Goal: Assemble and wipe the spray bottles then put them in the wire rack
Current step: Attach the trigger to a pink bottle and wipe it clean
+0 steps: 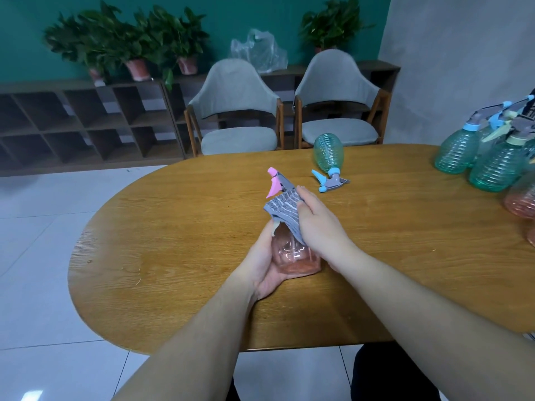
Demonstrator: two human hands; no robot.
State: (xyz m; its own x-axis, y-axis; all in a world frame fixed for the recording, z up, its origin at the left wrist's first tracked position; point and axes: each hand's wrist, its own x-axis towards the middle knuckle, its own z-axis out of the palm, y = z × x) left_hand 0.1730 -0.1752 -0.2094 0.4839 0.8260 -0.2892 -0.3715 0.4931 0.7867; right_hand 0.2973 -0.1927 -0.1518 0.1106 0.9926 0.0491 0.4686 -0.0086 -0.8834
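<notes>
Table (173, 256): right hand (318, 224) gripping cloth (285, 209)

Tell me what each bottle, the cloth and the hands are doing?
Pink bottle: assembled, held above the table.
Grey cloth: draped over its neck.
Left hand: grips the bottle's base.
Right hand: presses the cloth.
Green bottle: assembled, lying on its side.
Green bottles: standing, assembled.
</notes>
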